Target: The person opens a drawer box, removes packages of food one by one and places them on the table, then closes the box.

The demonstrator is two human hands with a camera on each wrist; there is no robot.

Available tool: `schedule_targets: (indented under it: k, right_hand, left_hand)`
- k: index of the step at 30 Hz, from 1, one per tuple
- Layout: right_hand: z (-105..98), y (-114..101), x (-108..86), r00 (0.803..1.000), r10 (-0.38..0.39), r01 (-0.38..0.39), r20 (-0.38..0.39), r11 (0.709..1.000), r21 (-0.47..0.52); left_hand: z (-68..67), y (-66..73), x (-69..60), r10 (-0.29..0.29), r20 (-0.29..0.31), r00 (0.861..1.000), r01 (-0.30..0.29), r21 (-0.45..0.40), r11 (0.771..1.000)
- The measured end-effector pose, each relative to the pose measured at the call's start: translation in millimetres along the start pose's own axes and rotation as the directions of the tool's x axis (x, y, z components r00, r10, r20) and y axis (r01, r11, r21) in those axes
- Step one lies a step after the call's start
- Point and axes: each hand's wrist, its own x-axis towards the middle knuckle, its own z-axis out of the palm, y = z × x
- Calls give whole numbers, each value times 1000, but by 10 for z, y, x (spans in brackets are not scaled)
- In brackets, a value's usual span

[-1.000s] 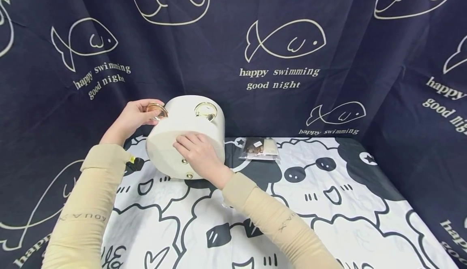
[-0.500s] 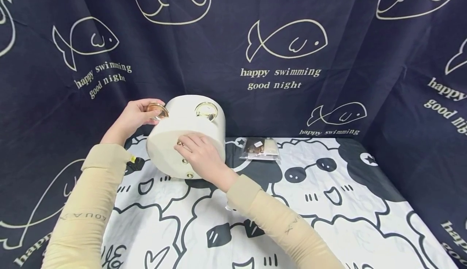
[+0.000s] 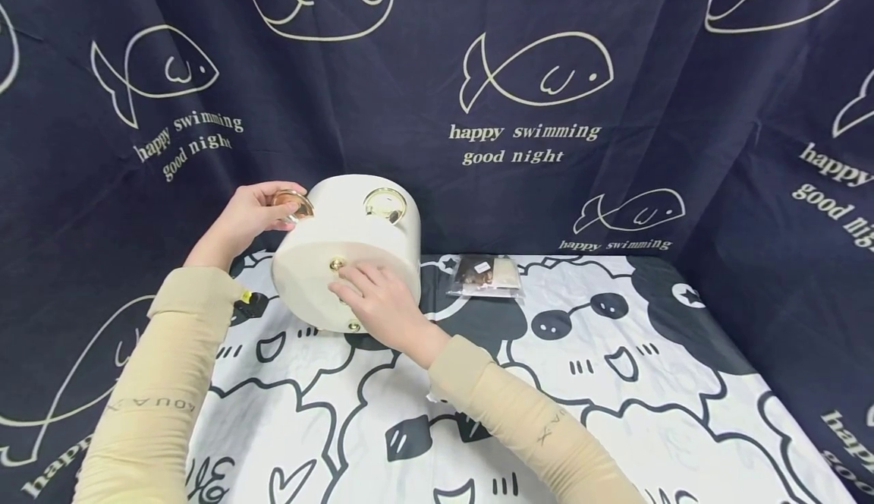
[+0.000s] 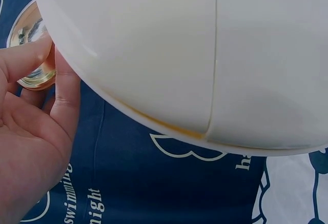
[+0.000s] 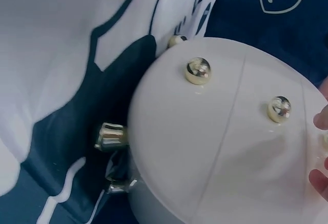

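White box (image 3: 348, 240) rests on cloth (image 3: 672, 375) before navy curtain (image 3: 396, 102)

A clear plastic packet (image 3: 486, 278) lies on a cartoon-printed white cloth (image 3: 567, 474), before a navy fish-print curtain (image 3: 403, 109).

The left sleeve (image 3: 146, 382) and right sleeve (image 3: 526, 413) are pale beige and close-fitting, wrinkled along their length. Each ends in a broad, smoother cuff (image 3: 194, 291) and bears thin, dark capital letters (image 3: 153, 404).
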Motion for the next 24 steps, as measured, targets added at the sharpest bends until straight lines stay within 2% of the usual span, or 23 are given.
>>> schedule_targets:
  k: [9,18,24]
  right_hand:
    - [108,-43,-104,996,-40,44,80,997,-55]
    - [198,-101,-160,987,-87,107,136,982,-153]
    - [253,-120,-150,985,-126,150,120,964,-218]
  left_hand:
    - [-5,10,-1,-5,6,1000,5,3,1000]
    - [4,3,12,2,-17,1000,-2,22,1000]
    - [1,-8,7,-13,-24,1000,14,19,1000]
